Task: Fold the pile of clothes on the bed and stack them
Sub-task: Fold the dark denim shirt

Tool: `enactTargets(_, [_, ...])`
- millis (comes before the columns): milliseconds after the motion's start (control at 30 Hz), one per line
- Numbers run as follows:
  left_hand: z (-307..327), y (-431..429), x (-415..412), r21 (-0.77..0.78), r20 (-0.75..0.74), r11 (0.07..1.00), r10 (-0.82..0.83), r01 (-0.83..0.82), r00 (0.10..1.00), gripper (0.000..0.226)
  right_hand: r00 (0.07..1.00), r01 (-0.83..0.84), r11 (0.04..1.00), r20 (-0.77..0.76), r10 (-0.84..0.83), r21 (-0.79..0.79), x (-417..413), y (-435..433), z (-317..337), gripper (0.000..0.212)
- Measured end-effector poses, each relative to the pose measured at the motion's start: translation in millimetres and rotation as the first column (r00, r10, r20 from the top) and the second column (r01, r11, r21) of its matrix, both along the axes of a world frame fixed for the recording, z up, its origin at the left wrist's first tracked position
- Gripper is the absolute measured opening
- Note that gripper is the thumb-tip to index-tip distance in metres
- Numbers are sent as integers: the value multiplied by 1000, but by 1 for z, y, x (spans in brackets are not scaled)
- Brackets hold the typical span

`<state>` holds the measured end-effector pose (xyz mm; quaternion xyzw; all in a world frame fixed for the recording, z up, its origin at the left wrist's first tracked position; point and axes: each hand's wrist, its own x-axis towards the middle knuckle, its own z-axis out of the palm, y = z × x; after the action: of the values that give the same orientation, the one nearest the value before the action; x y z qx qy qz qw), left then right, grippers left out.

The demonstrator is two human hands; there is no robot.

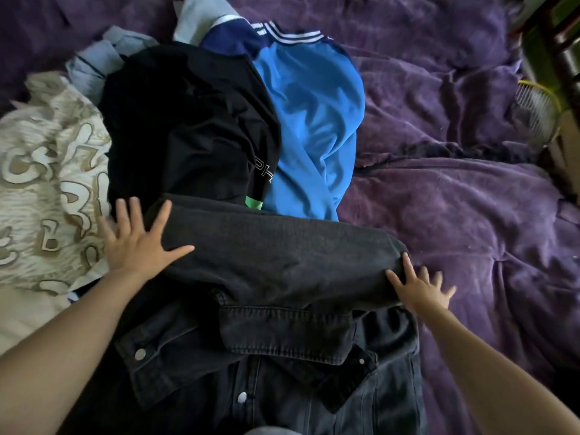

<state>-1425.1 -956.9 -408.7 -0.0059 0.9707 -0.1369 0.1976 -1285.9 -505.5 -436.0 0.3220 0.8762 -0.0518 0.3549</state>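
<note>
Our left hand (135, 243) and right hand (417, 288), fingers splayed flat and gripping nothing, press opposite ends of the folded dark denim jacket (276, 277), whose long axis runs crosswise between our fingertips, the unfolded black T-shirt (188, 127) just beyond them.

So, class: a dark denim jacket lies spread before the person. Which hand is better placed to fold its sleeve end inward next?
Right, probably. The right hand touches the sleeve end of the denim jacket; the left hand lies flat on the opposite side.
</note>
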Motion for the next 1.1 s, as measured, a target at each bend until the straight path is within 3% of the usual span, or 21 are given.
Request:
enactTargets(33, [5, 1, -5, 8, -13, 1000, 7, -7, 1000, 105, 997, -66, 996, -29, 68, 57, -4, 3, 6, 69])
enactTargets(100, [7, 12, -3, 83, -181, 976, -183, 200, 966, 103, 949, -145, 981, -263, 174, 126, -19, -4, 17, 61])
enactTargets(167, [3, 41, 13, 150, -387, 856, -410, 495, 826, 85, 829, -162, 976, -517, 213, 143, -39, -26, 25, 59])
enactTargets(233, [-3, 80, 41, 208, -390, 728, -551, 653, 738, 73, 690, -355, 916, -610, 391, 185, -47, -64, 32, 60])
enactTargets(300, [-19, 101, 67, 223, -253, 728, -599, 649, 759, 69, 648, -555, 820, -545, 531, 139, -38, -96, 14, 61])
enactTargets(333, [-27, 98, 73, 213, -169, 771, -576, 600, 800, 69, 689, -616, 785, -439, 577, 65, -28, -106, 7, 64])
enactTargets(400, [-35, 76, 70, 177, 7, 859, -490, 481, 872, 69, 787, -600, 799, -199, 584, -25, -10, -103, -6, 81])
enactTargets(467, [-36, 52, 57, 109, 55, 871, -486, 478, 872, 69, 876, -483, 873, -43, 481, -65, -4, -78, -9, 85])
enactTargets(533, [-28, 47, 46, 120, 10, 864, -493, 488, 870, 66, 889, -455, 890, -75, 451, -32, -7, -61, -4, 71])
enactTargets(600, [-17, 57, 34, 204, -166, 856, -448, 475, 879, 51, 853, -431, 899, -291, 433, 75, -24, -59, 10, 68])
enactTargets(633, [-10, 64, 26, 218, -269, 854, -413, 473, 870, 41, 799, -415, 893, -400, 449, 173, -37, -57, 14, 62])
enactTargets(667, [-3, 71, 16, 217, -357, 850, -390, 481, 849, 39, 785, -425, 889, -420, 455, 168, -49, -56, 21, 48])
enactTargets(700, [5, 75, 4, 197, -344, 862, -385, 467, 856, 51, 786, -456, 875, -389, 481, 161, -62, -52, 22, 46])
enactTargets(733, [13, 74, -11, 169, -268, 876, -399, 451, 877, 68, 834, -490, 871, -277, 478, 29, -74, -47, 24, 63])
enactTargets(800, [28, 66, -44, 113, 71, 914, -399, 390, 914, 87, 867, -497, 857, -44, 496, -134, -93, -34, 27, 94])
enactTargets(867, [36, 56, -67, 14, 367, 931, -344, 365, 864, 93, 849, -517, 838, 25, 528, -173, -98, -26, 20, 104])
enactTargets(967, [36, 52, -69, -54, 360, 875, -433, 482, 826, 94, 868, -487, 862, 29, 495, -139, -92, -25, 13, 99])
enactTargets(1100, [38, 52, -46, -86, 220, 828, -527, 554, 821, 71, 829, -546, 838, -146, 540, -2, -76, -22, 24, 45])
